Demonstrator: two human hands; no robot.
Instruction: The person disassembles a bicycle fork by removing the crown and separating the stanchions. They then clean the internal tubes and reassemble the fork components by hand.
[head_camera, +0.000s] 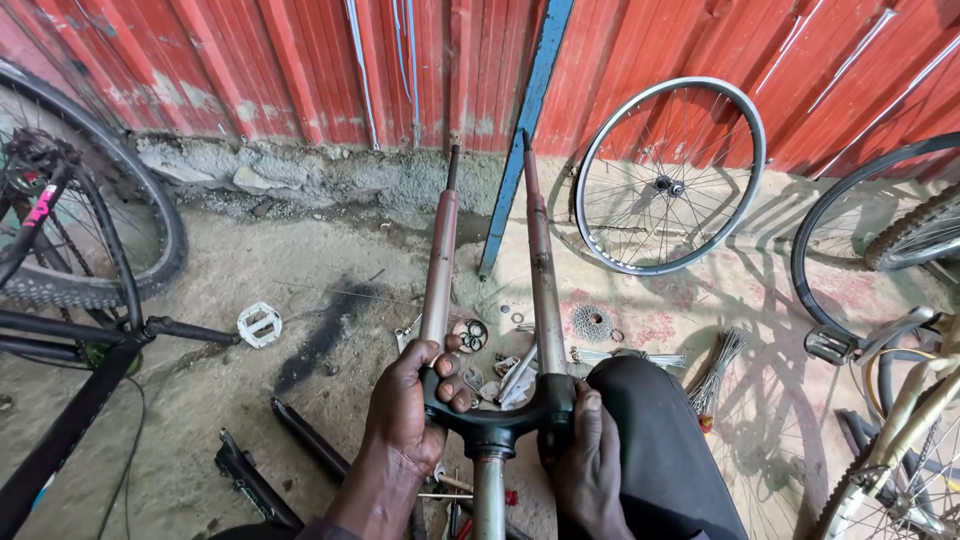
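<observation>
Item: rusty brown two-legged bicycle suspension fork with a black crown (497, 405), held low in the centre of the view above the dirt floor (300, 300), its legs pointing away from the person toward the red corrugated metal wall (250, 60), its grey steerer tube running down out of frame.

Left hand (405, 405): fingers clamped around the foot of the left fork leg where it meets the crown, thumb over the crown's shoulder.

Right hand (585, 450): fingers wrapped on the right end of the crown, resting just beside the person's dark-trousered knee (650, 440).

On the floor, beneath and between the fork legs: a scatter of small metal parts, rings and washers (480, 350); a grey toothed sprocket cluster (592, 322) just right of the right leg; a bundle of loose silver spokes (715, 365) near the knee.

Left of the fork: a white flat pedal (260, 324) lying alone; a black bicycle frame with a knobbly tyre (100, 250) at the frame edge; black tubes (300, 440) on the ground near the left wrist.

Against the wall: a bare silver spoked rim (670, 175), leaning upright; a blue painted metal bar (525, 130), tilted, passing behind the fork legs.

Right edge: further wheels and a pale bicycle frame (900, 420), partly cut off.
</observation>
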